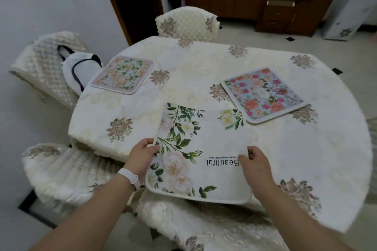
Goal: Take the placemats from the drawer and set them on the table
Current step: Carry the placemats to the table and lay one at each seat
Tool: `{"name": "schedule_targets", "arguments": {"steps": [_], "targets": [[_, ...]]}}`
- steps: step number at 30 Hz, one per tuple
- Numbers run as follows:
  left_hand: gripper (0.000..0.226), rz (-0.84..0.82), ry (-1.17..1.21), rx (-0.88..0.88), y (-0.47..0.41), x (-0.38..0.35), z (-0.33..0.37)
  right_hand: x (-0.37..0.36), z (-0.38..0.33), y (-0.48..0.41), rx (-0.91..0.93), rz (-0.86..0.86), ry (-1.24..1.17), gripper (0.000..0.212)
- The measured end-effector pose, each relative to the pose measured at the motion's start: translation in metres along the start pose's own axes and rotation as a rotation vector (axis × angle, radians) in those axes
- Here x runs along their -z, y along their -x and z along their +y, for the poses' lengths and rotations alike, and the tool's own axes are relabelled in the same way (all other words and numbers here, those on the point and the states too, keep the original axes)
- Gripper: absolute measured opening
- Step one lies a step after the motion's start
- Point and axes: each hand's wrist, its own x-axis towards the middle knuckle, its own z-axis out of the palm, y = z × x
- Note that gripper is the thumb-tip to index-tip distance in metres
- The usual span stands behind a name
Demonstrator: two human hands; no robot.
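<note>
Currently white floral placemat pinched at side edges by left hand fingers, right hand fingers.

The cream fabric placemat with white flowers and green leaves carries the only legible print: "Beautiful" in large dark letters, upside down to the camera, near that mat's right edge. Just beside the word, towards the mat's middle, a line of tiny capitals seems to read "THE MOOD WILL BE VERY GOOD". On the blue rose-patterned placemat, beyond the cream mat, the central pale emblem is unreadable.
</note>
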Motion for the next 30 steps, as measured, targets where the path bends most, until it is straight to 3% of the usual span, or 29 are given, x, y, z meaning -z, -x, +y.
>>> {"name": "schedule_targets", "arguments": {"steps": [8, 16, 23, 30], "targets": [[0.005, 0.047, -0.094, -0.071, 0.012, 0.029, 0.005, -0.025, 0.013, 0.019, -0.015, -0.012, -0.065, 0.011], [0.006, -0.115, -0.157, -0.063, -0.056, 0.045, -0.008, -0.063, 0.009, 0.01, -0.038, 0.106, 0.032, 0.012], [0.007, -0.25, -0.277, -0.12, -0.168, 0.11, 0.005, -0.181, -0.01, -0.001, -0.111, 0.249, 0.044, 0.012], [0.011, -0.195, -0.183, -0.042, -0.248, 0.178, -0.003, -0.283, -0.028, -0.029, -0.134, 0.263, 0.162, 0.013]]}}
